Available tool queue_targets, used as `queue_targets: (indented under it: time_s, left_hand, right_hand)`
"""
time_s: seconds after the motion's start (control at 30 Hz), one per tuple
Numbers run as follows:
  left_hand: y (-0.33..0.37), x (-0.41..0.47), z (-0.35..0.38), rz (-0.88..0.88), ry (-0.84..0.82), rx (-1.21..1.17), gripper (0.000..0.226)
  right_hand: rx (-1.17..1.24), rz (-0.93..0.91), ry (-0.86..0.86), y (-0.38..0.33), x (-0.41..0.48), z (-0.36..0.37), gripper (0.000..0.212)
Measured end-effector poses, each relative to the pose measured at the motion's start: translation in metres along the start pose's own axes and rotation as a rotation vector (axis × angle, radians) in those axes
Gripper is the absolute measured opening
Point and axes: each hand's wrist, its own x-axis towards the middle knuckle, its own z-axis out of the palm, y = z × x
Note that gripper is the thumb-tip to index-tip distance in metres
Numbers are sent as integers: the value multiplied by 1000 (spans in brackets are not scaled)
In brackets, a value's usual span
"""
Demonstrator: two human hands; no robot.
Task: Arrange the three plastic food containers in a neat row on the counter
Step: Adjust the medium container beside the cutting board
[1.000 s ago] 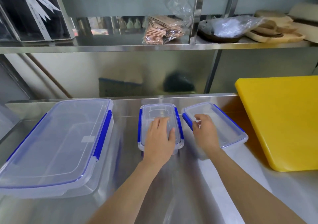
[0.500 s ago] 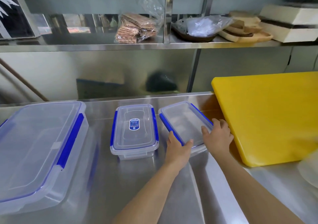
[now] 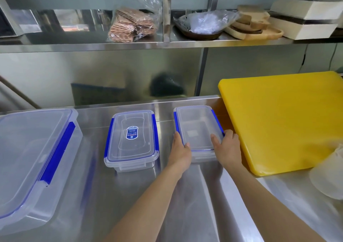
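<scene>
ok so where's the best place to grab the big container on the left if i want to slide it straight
Take the big container by its two long sides, at the blue latch and its opposite edge, coming from above. It is wide and flat, so one hand probably cannot span it; both hands now hold the small right container.

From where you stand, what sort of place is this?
Probably a commercial kitchen or food-prep room. The counter and the shelf above it are stainless steel, a large yellow cutting board lies on the counter, and wooden serving boards are stacked on the shelf.
</scene>
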Motion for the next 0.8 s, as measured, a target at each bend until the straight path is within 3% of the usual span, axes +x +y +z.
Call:
queue_targets:
  time_s: [0.3, 0.43, 0.63, 0.8]
  left_hand:
    - [13, -11, -21, 106, 60, 197, 55]
    - [40, -30, -62, 211, 126, 272, 43]
    - [44, -62, -171, 261, 371, 367, 34]
    - [9, -89, -270, 161, 663, 448, 36]
  right_hand:
    - [-211, -74, 74, -10, -2, -8, 50]
    - [-70, -187, 91, -54, -18, -18, 49]
    - [315, -306, -319, -131, -85, -5, 33]
    - [425, -334, -657, -179, -158, 28, 45]
